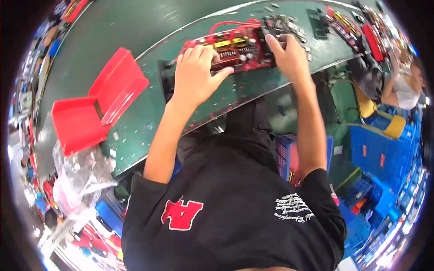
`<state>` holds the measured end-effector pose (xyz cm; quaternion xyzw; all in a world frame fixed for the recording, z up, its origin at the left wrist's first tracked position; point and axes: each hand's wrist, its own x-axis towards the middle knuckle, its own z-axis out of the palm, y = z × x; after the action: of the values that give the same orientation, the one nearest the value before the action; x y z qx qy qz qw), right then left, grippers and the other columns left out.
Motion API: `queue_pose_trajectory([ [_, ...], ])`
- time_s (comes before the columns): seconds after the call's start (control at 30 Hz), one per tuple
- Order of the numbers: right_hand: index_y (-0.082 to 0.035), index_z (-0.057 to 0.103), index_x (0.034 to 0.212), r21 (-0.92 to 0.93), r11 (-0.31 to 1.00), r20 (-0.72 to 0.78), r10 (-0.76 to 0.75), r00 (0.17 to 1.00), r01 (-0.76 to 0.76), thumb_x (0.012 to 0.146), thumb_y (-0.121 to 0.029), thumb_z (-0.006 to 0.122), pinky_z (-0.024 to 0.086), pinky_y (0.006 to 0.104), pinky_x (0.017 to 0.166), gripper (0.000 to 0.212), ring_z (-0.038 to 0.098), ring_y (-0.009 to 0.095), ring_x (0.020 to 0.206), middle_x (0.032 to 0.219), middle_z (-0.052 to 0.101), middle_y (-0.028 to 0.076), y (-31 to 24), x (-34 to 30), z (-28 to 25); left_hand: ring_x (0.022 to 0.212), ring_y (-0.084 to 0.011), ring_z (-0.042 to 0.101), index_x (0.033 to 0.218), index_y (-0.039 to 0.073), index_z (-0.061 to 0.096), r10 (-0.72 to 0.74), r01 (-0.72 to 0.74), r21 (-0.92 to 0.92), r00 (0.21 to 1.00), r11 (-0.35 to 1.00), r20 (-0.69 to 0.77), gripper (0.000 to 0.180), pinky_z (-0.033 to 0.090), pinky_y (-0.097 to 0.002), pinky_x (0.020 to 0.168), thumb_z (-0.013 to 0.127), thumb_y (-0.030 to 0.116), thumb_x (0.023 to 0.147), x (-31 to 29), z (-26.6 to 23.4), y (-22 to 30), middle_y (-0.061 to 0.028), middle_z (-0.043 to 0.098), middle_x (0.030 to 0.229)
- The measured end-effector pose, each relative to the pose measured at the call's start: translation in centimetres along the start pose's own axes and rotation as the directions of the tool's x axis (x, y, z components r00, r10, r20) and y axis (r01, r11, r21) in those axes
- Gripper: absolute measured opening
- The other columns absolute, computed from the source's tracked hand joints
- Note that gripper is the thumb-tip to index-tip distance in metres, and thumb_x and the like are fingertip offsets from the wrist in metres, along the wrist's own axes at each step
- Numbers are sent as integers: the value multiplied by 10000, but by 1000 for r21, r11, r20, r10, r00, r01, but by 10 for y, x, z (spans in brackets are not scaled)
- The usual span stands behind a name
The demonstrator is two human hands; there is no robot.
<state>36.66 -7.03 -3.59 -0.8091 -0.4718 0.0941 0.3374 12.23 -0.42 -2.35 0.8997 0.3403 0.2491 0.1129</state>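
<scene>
A red-cased electronic unit (253, 63), its circuit board exposed with yellow-wrapped parts and small cylinders, lies across the green table before me. My left hand (194, 74) grips its left part, fingers over the far side and thumb along the near side. At the unit's right end, my right hand (290, 56) is closed around a black end piece (266, 39), fingers curled and partly hidden. Red wires (233, 23) loop out behind the unit. A black flat part (166, 81) sticks out beside my left hand.
Small grey metal pieces (294, 28) lie heaped beyond my right hand. Red plastic bins (81, 119) stand at the table's left. Further right are a black tray (317, 23) and another red unit (373, 43). A person (404, 86) sits at far right, near blue crates (382, 151).
</scene>
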Motion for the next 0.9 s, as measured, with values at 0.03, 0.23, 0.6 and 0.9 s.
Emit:
queue_pose_trajectory([
  [0.03,58,637,1058,-155,985,226,104,968,-70,893,-516,585,480,452,843,599,640,416,992,1006,663,294,-9,13,-8,929,-271,575,903,101,599,-38,39,12,995,999,-91,311,427,-405,803,757,331,765,-9,-4,-7,-56,606,943],
  [0.23,39,679,856,-149,987,325,-2,946,53,860,-381,631,479,407,680,423,661,289,740,768,680,178,0,37,-12,1083,-286,552,1131,87,593,-195,391,617,912,683,-362,414,399,-459,906,707,316,806,-92,-60,-91,-81,603,1101],
  [0.6,-31,664,906,621,727,306,121,944,-295,852,-211,635,506,269,611,189,630,124,658,807,671,17,-49,48,-108,937,-326,572,1076,38,566,-7,20,324,999,946,-40,281,441,-423,756,664,156,840,-103,-46,-111,-128,585,989],
  [0.9,-55,617,890,717,604,340,132,931,-348,847,-185,604,527,289,558,138,637,156,616,771,659,46,-52,-2,-142,1175,-282,564,1335,9,512,-233,113,-702,969,704,-78,613,406,-422,1007,446,503,978,-115,-50,-26,-162,594,1280],
])
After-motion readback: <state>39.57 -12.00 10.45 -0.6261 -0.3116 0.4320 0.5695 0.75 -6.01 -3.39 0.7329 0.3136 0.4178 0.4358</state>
